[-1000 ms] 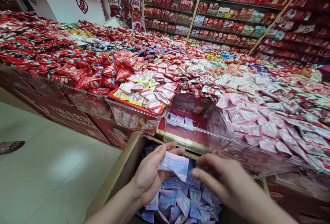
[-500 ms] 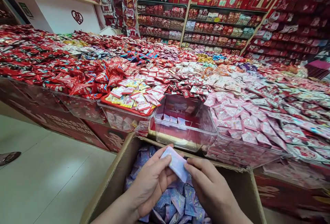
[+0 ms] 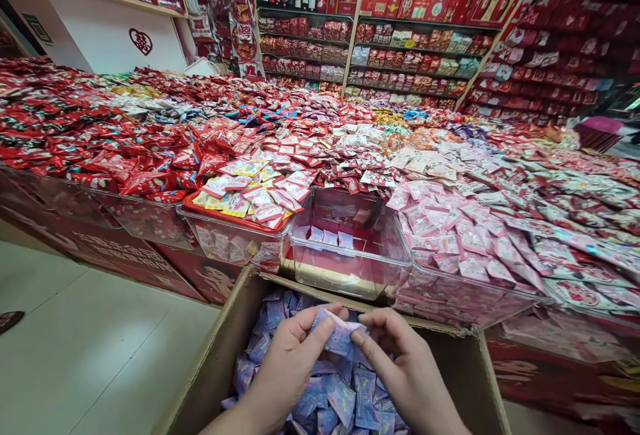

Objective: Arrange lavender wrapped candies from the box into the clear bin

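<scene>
Between my two hands is a small purple candy packet (image 3: 341, 336). My left hand (image 3: 295, 355) pinches its left end between thumb and fingers. With thumb and fingertips, my right hand (image 3: 405, 361) grips its right end. Both hands are over an open cardboard box (image 3: 210, 348), which holds many similar purple packets (image 3: 320, 398). Just beyond the box stands a clear plastic bin (image 3: 353, 261). Three or so purple packets (image 3: 330, 239) lie in a row inside that bin.
Left of the clear bin, a red-rimmed bin (image 3: 235, 218) holds yellow and pink packets. Pink packets (image 3: 465, 228) are heaped to the right. Shelves (image 3: 350, 41) with bottles and red boxes line the back. Tiled floor (image 3: 95, 348) lies at left, with part of a shoe (image 3: 10, 320).
The packet has turned from its flat, pale face to a more level, crinkled position, and both hands have lowered a little. My right thumb now lies across its near side. The view has shifted slightly.
</scene>
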The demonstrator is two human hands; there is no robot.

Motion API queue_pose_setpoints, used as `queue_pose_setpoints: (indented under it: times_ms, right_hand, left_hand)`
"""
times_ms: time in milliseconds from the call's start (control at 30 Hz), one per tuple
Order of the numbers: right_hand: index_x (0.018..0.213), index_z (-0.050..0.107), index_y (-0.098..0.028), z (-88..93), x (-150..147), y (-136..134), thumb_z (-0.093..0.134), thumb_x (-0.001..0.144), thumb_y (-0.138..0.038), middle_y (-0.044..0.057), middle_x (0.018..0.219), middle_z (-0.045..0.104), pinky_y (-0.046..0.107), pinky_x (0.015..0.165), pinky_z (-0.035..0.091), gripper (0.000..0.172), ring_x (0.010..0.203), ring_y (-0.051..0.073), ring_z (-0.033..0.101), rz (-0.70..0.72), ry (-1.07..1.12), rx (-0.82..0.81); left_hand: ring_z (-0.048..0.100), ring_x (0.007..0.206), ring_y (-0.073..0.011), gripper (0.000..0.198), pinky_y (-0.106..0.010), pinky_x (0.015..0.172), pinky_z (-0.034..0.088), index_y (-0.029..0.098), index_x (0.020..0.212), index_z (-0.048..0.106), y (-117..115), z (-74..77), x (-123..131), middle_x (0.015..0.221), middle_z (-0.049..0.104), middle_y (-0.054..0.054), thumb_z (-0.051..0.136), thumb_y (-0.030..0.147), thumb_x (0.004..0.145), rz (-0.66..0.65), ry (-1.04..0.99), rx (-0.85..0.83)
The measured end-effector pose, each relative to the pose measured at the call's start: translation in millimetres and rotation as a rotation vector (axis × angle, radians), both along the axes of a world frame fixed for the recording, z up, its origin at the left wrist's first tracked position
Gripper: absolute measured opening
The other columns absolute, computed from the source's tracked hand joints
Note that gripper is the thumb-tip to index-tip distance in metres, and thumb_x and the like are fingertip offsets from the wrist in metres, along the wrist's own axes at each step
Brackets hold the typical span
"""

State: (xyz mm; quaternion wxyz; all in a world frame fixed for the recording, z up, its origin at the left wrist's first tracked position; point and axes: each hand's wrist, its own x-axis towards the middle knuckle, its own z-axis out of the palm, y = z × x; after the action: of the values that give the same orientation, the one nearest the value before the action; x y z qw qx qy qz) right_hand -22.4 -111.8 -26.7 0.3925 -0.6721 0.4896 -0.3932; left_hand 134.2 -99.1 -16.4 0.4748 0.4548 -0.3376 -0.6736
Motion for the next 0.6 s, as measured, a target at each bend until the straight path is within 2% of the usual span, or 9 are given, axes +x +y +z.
queue_pose_setpoints:
  times_ms: [33, 100, 167, 267, 367, 433, 500, 567, 600]
  right_hand:
    - [0.082, 0.055, -0.018, 1.8, 2, 1, 0.054, 0.077, -0.026, 0.001, 0.069, 0.051, 0.023, 0.052, 0.041, 0.010, 0.057, 0.011, 0.047, -0.007, 0.067, -0.140]
    - [0.091, 0.052, -0.019, 7.5, 8, 4, 0.055, 0.076, -0.023, 0.002, 0.075, 0.050, 0.022, 0.051, 0.043, 0.016, 0.058, 0.011, 0.047, 0.022, 0.136, -0.342]
    - [0.095, 0.049, -0.018, 14.6, 18, 7, 0.057, 0.074, -0.025, 0.005, 0.079, 0.051, 0.023, 0.053, 0.046, 0.024, 0.064, 0.013, 0.050, 0.056, 0.159, -0.429]
    - [0.101, 0.047, -0.017, 26.1, 29, 10, 0.055, 0.073, -0.022, 0.009, 0.088, 0.054, 0.029, 0.063, 0.049, 0.030, 0.078, 0.018, 0.054, -0.003, 0.232, -0.587]
    - [0.106, 0.046, -0.018, 45.4, 29, 8, 0.048, 0.075, -0.011, 0.009, 0.094, 0.058, 0.030, 0.072, 0.049, 0.032, 0.087, 0.019, 0.056, -0.013, 0.334, -0.739]
    - [0.101, 0.050, -0.021, 65.9, 22, -2, 0.047, 0.076, -0.011, 0.006, 0.089, 0.062, 0.029, 0.072, 0.048, 0.027, 0.082, 0.018, 0.058, 0.005, 0.427, -0.781]
    - [0.091, 0.054, -0.022, 88.8, 13, -23, 0.047, 0.078, -0.017, 0.004, 0.081, 0.063, 0.029, 0.066, 0.047, 0.015, 0.073, 0.018, 0.059, -0.014, 0.561, -0.815]
    - [0.080, 0.055, -0.021, 106.7, 7, -55, 0.048, 0.077, -0.023, 0.005, 0.074, 0.062, 0.031, 0.061, 0.046, 0.008, 0.066, 0.018, 0.058, -0.066, 0.741, -0.840]
    - [0.075, 0.056, -0.020, 111.4, 6, -74, 0.048, 0.076, -0.024, 0.005, 0.070, 0.062, 0.031, 0.059, 0.045, 0.009, 0.064, 0.019, 0.057, -0.067, 0.850, -0.815]
  left_hand:
    - [0.054, 0.099, -0.0226, 0.030, -0.033, 0.085, 0.042, 0.018, 0.104, 0.060, 1, -0.6, 0, 0.105, 0.062, -0.007, 0.055, 0.033, 0.078, 0.031, -0.029, -0.031]
    - [0.048, 0.109, -0.0226, 0.032, -0.033, 0.094, 0.036, 0.021, 0.108, 0.059, 5, -0.5, 0, 0.111, 0.059, -0.005, 0.054, 0.034, 0.078, 0.048, -0.057, -0.090]
    - [0.042, 0.114, -0.0223, 0.035, -0.033, 0.099, 0.030, 0.024, 0.112, 0.056, 11, 1.5, 2, 0.118, 0.055, -0.004, 0.050, 0.038, 0.080, 0.006, -0.060, -0.141]
    - [0.033, 0.121, -0.0238, 0.042, -0.035, 0.103, 0.023, 0.026, 0.117, 0.051, 19, 8.6, 6, 0.128, 0.046, -0.004, 0.046, 0.045, 0.080, -0.050, -0.039, -0.248]
    - [0.031, 0.122, -0.0282, 0.049, -0.039, 0.099, 0.029, 0.025, 0.118, 0.050, 22, 19.0, 16, 0.133, 0.038, -0.005, 0.045, 0.052, 0.077, -0.051, -0.056, -0.392]
    - [0.037, 0.118, -0.0291, 0.042, -0.040, 0.095, 0.035, 0.026, 0.115, 0.054, 19, 23.7, 29, 0.131, 0.041, -0.005, 0.048, 0.046, 0.078, 0.002, -0.212, -0.502]
    - [0.046, 0.110, -0.0267, 0.029, -0.038, 0.092, 0.037, 0.028, 0.106, 0.059, 12, 21.7, 49, 0.120, 0.052, -0.004, 0.052, 0.031, 0.078, 0.063, -0.508, -0.628]
    - [0.051, 0.102, -0.0242, 0.026, -0.038, 0.092, 0.035, 0.029, 0.099, 0.062, 1, 10.9, 73, 0.106, 0.061, -0.004, 0.054, 0.020, 0.076, 0.083, -0.832, -0.737]
    - [0.049, 0.103, -0.0239, 0.029, -0.038, 0.092, 0.034, 0.027, 0.102, 0.060, -4, 2.7, 85, 0.106, 0.060, -0.004, 0.054, 0.019, 0.075, 0.086, -0.962, -0.765]
